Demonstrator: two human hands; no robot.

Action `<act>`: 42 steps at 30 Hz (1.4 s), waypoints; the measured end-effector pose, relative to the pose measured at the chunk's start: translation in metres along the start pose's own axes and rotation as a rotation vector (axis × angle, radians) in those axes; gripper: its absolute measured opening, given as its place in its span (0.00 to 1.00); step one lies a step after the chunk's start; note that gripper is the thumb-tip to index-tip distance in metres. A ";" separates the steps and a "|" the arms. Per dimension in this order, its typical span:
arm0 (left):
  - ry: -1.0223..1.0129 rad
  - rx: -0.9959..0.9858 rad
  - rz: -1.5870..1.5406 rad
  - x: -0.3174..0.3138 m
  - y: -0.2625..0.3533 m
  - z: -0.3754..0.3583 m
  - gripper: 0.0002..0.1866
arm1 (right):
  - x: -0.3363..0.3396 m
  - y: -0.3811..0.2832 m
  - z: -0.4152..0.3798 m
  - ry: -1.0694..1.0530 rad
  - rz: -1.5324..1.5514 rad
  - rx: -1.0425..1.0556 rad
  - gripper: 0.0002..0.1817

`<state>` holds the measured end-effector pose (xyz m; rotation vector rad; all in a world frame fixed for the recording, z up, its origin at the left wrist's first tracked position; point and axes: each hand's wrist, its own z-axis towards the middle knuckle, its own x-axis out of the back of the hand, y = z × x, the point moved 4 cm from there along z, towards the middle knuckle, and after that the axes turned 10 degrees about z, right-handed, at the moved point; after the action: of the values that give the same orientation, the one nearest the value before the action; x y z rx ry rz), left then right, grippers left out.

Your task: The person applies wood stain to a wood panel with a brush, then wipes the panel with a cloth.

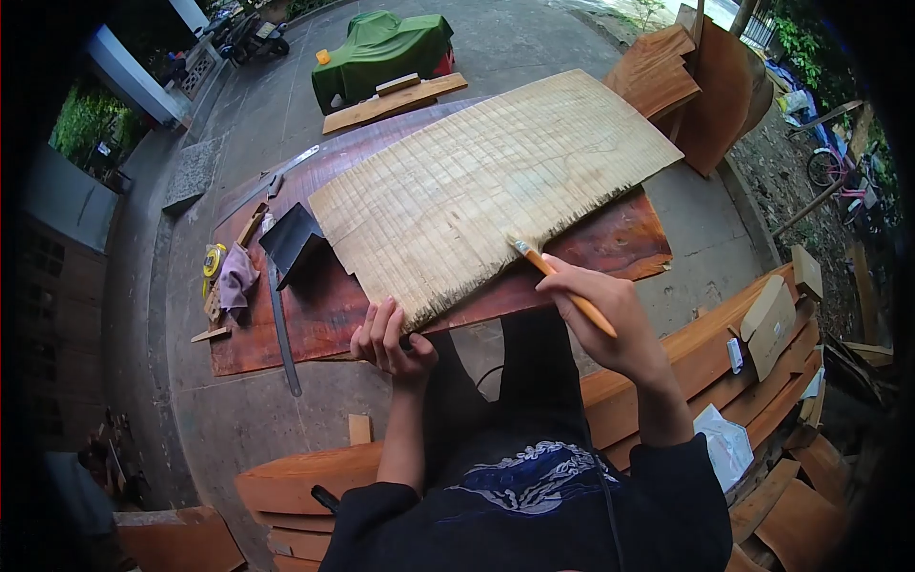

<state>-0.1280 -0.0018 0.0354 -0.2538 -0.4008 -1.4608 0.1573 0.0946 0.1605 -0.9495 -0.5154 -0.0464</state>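
A broad pale wooden board (pixel 496 172) with saw marks across its face lies over a reddish wooden tabletop (pixel 610 234). Its near edge is rough and dark. My left hand (pixel 393 341) grips the board's near left corner, fingers curled on top. In my right hand (pixel 610 315) is a paintbrush (pixel 578 296) with an orange wooden handle. The bristles touch the board close to its near edge, beside a lighter patch. Left of the board stands a dark angular tray (pixel 293 245), its inside partly hidden.
On the tabletop's left lie a metal ruler (pixel 281 329), a purple cloth (pixel 236 278) and a yellow tape measure (pixel 213 259). A green-covered object (pixel 386 52) and a plank (pixel 396 103) are beyond. Stacked timber (pixel 705 343) flanks me on the right, with more planks (pixel 310 467) at lower left.
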 end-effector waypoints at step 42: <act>-0.066 0.034 -0.079 0.008 -0.002 0.003 0.17 | 0.072 0.033 0.035 0.222 -0.100 -0.525 0.10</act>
<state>-0.1301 -0.0075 0.0414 -0.2618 -0.4931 -1.5246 0.2154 0.1547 0.1833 -1.4100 -0.3474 -0.3885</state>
